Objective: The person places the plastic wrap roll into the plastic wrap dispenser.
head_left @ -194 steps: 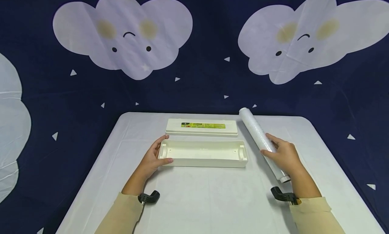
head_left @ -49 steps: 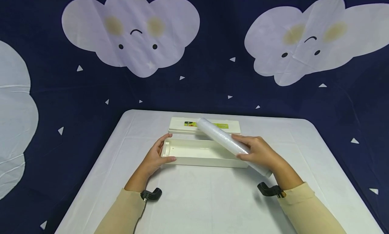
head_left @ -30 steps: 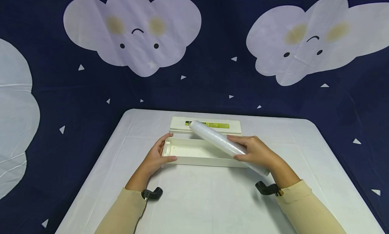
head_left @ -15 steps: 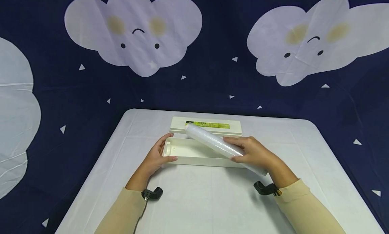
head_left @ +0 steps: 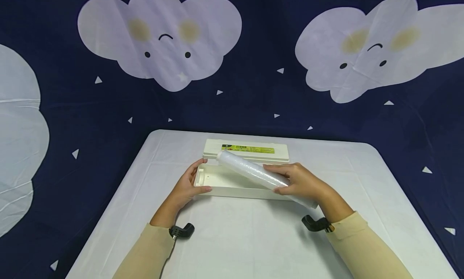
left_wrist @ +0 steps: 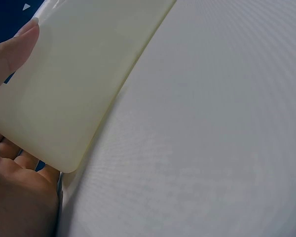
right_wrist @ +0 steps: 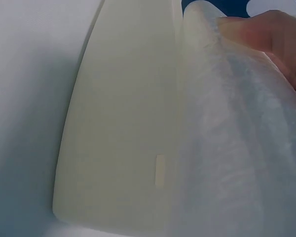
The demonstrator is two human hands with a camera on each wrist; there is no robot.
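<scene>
The roll of cling film is held at a slant above the open cream dispenser box, its far end up near the box's lid and its near end sticking out past the box's right end. The right hand grips the roll around its nearer half, fingers wrapped over the top; in the right wrist view the film fills the right side with the box just beside it. The left hand grasps the left end of the box, thumb on the front wall and fingers behind; the left wrist view shows the thumb pressed to the box wall. The lid, with a green label, lies flat just behind the box. All rest on the white worktop, before a dark blue backdrop with clouds.
</scene>
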